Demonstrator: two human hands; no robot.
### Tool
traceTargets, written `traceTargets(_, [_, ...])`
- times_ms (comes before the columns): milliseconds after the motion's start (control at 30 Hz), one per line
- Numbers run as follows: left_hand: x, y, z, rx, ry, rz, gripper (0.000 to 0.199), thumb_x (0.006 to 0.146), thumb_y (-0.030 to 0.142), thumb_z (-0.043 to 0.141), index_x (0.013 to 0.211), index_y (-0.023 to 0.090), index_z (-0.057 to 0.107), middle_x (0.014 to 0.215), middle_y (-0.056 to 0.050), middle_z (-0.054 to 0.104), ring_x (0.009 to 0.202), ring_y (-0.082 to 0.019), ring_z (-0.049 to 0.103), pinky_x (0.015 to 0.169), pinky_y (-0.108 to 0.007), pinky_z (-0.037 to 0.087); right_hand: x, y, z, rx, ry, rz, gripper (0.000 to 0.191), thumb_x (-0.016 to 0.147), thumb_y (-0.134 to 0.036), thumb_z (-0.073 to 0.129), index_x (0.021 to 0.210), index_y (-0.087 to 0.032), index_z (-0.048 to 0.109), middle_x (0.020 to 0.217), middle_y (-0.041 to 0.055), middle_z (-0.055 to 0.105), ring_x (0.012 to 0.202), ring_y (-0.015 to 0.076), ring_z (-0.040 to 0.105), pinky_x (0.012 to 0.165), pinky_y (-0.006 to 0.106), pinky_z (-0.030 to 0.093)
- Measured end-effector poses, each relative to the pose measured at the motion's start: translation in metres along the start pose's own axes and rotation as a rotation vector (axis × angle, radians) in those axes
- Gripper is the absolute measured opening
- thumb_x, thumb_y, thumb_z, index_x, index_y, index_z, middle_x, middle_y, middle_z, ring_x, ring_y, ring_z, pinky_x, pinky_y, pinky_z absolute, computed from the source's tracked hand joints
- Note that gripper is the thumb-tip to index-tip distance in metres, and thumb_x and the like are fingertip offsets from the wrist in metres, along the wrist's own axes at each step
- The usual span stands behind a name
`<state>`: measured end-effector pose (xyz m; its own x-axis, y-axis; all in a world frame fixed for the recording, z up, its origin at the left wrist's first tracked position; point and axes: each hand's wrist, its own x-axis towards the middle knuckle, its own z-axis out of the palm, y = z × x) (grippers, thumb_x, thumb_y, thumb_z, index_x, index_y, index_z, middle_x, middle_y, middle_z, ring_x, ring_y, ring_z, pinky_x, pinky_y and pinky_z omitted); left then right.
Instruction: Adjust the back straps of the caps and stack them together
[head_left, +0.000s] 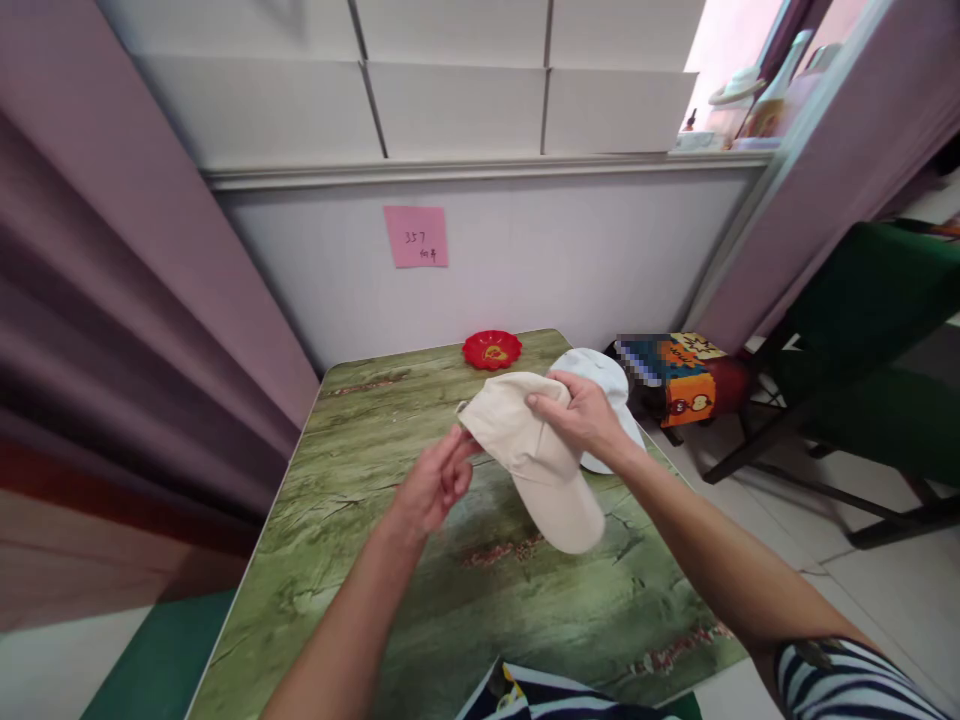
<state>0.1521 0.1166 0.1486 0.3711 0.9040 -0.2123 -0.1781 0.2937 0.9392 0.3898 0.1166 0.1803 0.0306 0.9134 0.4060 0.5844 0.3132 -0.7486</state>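
A beige baseball cap (517,420) is held tilted above the table, its brim (566,515) pointing down and toward me. My right hand (577,410) grips the crown, with the thumb on the outer side and fingers hidden behind. At the cap's left edge, near the back strap, my left hand (439,480) has its fingers curled, the tips touching the edge and partly hidden under it. A white cap (600,375) lies on the table behind my right hand, which covers part of it.
The green wood-patterned table (337,540) stands against a white wall. A red scalloped dish (492,350) sits at its far edge. A pink note (416,237) is stuck on the wall. To the right are a stool with a colourful cover (686,395) and a dark green chair (862,370).
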Motion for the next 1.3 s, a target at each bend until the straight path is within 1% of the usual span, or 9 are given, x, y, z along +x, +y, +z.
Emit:
traceTargets(67, [0.005, 0.032, 0.004, -0.038, 0.053, 0.112, 0.042, 0.073, 0.047, 0.072, 0.097, 0.014, 0.062, 0.079, 0.000, 0.066, 0.032, 0.002, 0.025, 0.029, -0.015, 0.012, -0.011, -0.001, 0.033, -0.004, 0.214, -0.030, 0.036, 0.086, -0.054, 0.057, 0.094, -0.020, 0.061, 0.081, 0.0028, 0.064, 0.074, 0.0184, 0.059, 0.069, 0.030, 0.048])
traceTargets(167, [0.002, 0.057, 0.002, 0.114, 0.110, 0.253, 0.035, 0.069, 0.036, 0.078, 0.090, 0.015, 0.060, 0.061, 0.006, 0.057, 0.031, 0.001, 0.029, 0.030, -0.014, 0.014, -0.040, 0.007, 0.077, -0.037, 0.484, -0.144, 0.061, 0.081, -0.069, 0.055, 0.114, -0.018, 0.054, 0.106, 0.0134, 0.062, 0.100, 0.0276, 0.059, 0.087, 0.042, 0.049])
traceTargets(267, [-0.003, 0.042, -0.009, 0.316, 0.096, 0.243, 0.029, 0.075, 0.038, 0.071, 0.087, 0.016, 0.058, 0.050, 0.007, 0.053, 0.036, -0.006, 0.046, 0.035, -0.015, 0.034, -0.080, 0.023, 0.105, -0.044, 0.356, -0.300, 0.075, 0.078, -0.077, 0.051, 0.120, -0.015, 0.052, 0.117, 0.0188, 0.060, 0.113, 0.0334, 0.056, 0.092, 0.048, 0.047])
traceTargets(400, [-0.005, -0.012, -0.036, 0.327, 0.114, 0.179, 0.029, 0.074, 0.041, 0.067, 0.081, 0.017, 0.053, 0.057, 0.002, 0.062, 0.050, -0.013, 0.060, 0.052, -0.024, 0.051, -0.109, 0.037, 0.105, 0.046, 0.100, -0.309, 0.037, 0.096, -0.050, 0.043, 0.085, -0.020, 0.062, 0.079, 0.0066, 0.066, 0.077, 0.0213, 0.062, 0.074, 0.035, 0.049])
traceTargets(500, [-0.008, -0.036, -0.052, 0.318, 0.147, 0.165, 0.028, 0.075, 0.042, 0.066, 0.081, 0.017, 0.052, 0.057, 0.003, 0.061, 0.051, -0.013, 0.058, 0.052, -0.024, 0.049, -0.093, 0.029, 0.092, 0.044, 0.127, -0.251, 0.022, 0.096, -0.034, 0.048, 0.091, -0.021, 0.064, 0.086, 0.0069, 0.068, 0.086, 0.0205, 0.063, 0.080, 0.033, 0.048])
traceTargets(633, [-0.015, -0.035, -0.058, 0.337, 0.170, 0.167, 0.035, 0.069, 0.038, 0.073, 0.090, 0.015, 0.057, 0.062, 0.003, 0.062, 0.048, -0.010, 0.054, 0.048, -0.021, 0.044, -0.058, 0.017, 0.097, -0.030, -0.070, -0.280, 0.026, 0.094, -0.031, 0.052, 0.117, -0.023, 0.062, 0.122, 0.0095, 0.065, 0.116, 0.0230, 0.056, 0.104, 0.041, 0.035])
traceTargets(767, [-0.020, -0.029, -0.055, 0.409, 0.180, 0.098, 0.040, 0.067, 0.038, 0.075, 0.094, 0.012, 0.063, 0.054, 0.004, 0.057, 0.042, -0.009, 0.049, 0.041, -0.019, 0.038, -0.046, 0.018, 0.122, -0.010, -0.281, -0.206, 0.018, 0.094, -0.031, 0.054, 0.101, -0.022, 0.067, 0.099, 0.0050, 0.072, 0.096, 0.0202, 0.062, 0.099, 0.039, 0.034])
traceTargets(1000, [-0.021, -0.026, -0.044, 0.394, 0.159, 0.118, 0.032, 0.070, 0.041, 0.071, 0.084, 0.013, 0.064, 0.047, 0.005, 0.052, 0.040, -0.009, 0.046, 0.040, -0.019, 0.036, -0.042, 0.007, 0.119, 0.171, -0.321, -0.126, 0.018, 0.091, -0.031, 0.055, 0.084, -0.019, 0.065, 0.078, 0.0001, 0.066, 0.074, 0.0147, 0.056, 0.072, 0.025, 0.038])
traceTargets(1300, [-0.019, -0.042, -0.048, 0.201, 0.178, 0.105, 0.040, 0.061, 0.044, 0.081, 0.081, 0.012, 0.067, 0.051, 0.007, 0.048, 0.042, -0.005, 0.035, 0.042, -0.018, 0.024, -0.050, -0.004, 0.111, 0.280, -0.349, -0.052, 0.019, 0.089, -0.032, 0.056, 0.085, -0.018, 0.069, 0.079, -0.0003, 0.068, 0.074, 0.0136, 0.058, 0.067, 0.022, 0.038])
